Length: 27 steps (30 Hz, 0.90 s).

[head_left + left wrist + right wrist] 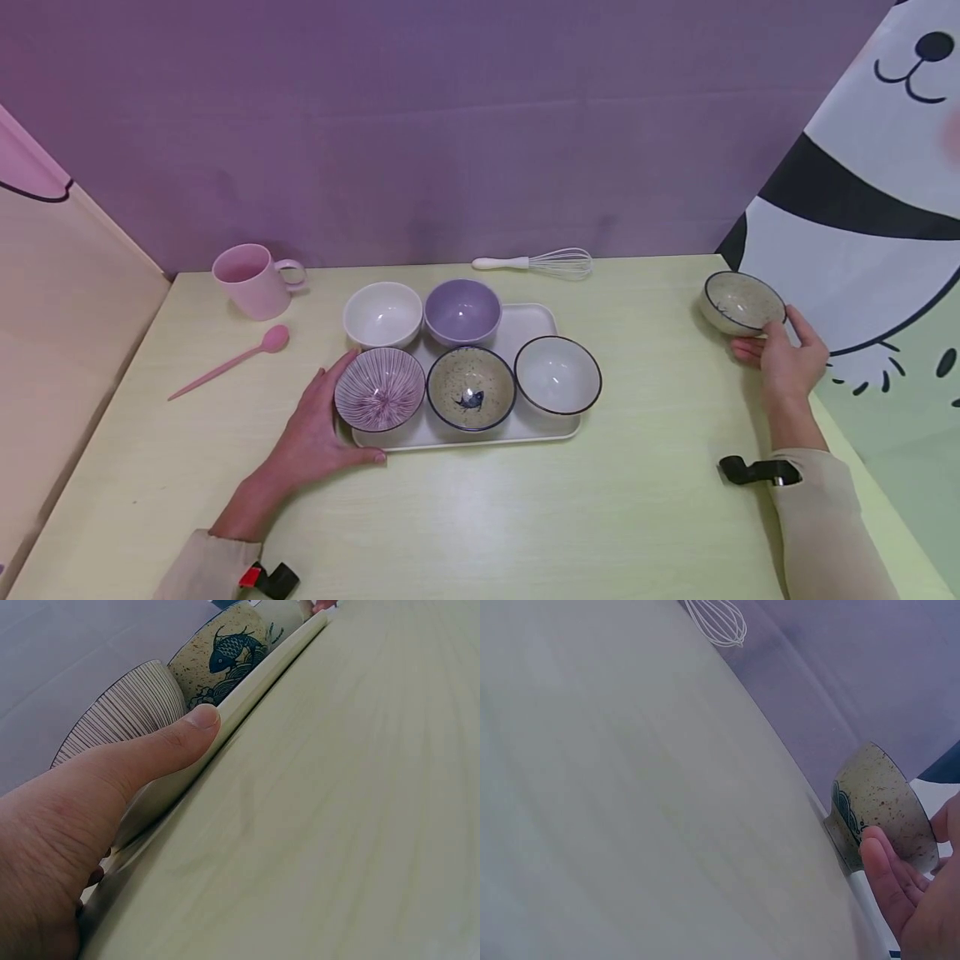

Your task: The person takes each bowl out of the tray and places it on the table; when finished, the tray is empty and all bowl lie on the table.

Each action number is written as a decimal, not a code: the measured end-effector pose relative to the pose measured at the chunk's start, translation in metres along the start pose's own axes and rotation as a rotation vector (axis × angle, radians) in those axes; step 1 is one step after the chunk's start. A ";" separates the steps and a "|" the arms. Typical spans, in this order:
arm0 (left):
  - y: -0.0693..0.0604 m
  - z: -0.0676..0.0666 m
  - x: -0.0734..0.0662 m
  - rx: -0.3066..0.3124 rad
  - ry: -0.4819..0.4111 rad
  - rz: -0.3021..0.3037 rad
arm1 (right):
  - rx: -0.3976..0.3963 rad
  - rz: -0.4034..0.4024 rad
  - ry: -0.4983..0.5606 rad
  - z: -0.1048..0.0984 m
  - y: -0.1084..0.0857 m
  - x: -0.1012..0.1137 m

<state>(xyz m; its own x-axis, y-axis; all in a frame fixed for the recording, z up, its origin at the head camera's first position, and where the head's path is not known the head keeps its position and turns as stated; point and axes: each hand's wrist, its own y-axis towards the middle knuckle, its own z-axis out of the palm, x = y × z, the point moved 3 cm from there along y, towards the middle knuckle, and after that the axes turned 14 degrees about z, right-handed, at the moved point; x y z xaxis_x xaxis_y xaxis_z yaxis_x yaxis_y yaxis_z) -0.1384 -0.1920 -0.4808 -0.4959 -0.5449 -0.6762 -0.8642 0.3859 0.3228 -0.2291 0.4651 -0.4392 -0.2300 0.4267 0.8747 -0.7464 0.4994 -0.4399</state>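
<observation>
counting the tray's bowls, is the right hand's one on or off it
Off: the right hand holds the bowl far right of the tray.

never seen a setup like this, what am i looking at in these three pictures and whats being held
No machine here, just a person's two bare hands. The wide picture comes from a camera worn on the head, looking forward and down; the two close ones come from cameras on the left and right wrists.

On the table stands a tray with five bowls. A pink mug and pink spoon lie to the left, and a whisk lies behind.

The left hand is at the tray's near left corner, thumb against its edge. The right hand holds a speckled bowl near the table's right edge; whether that bowl touches the table is hard to tell.
</observation>
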 end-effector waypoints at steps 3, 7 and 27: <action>0.000 0.000 0.000 0.001 0.000 0.003 | 0.022 0.004 0.004 0.001 0.000 -0.001; 0.000 0.000 0.000 0.005 0.004 0.005 | 0.070 0.009 -0.024 0.003 -0.001 -0.002; -0.001 0.000 0.001 0.009 0.008 -0.016 | 0.141 0.005 -0.135 0.008 -0.012 -0.002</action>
<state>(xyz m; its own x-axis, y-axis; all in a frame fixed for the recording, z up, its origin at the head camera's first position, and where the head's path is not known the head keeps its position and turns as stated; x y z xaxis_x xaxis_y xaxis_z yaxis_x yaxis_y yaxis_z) -0.1382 -0.1925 -0.4817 -0.4831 -0.5571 -0.6755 -0.8710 0.3844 0.3060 -0.2248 0.4529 -0.4340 -0.3085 0.3196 0.8959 -0.8230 0.3825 -0.4199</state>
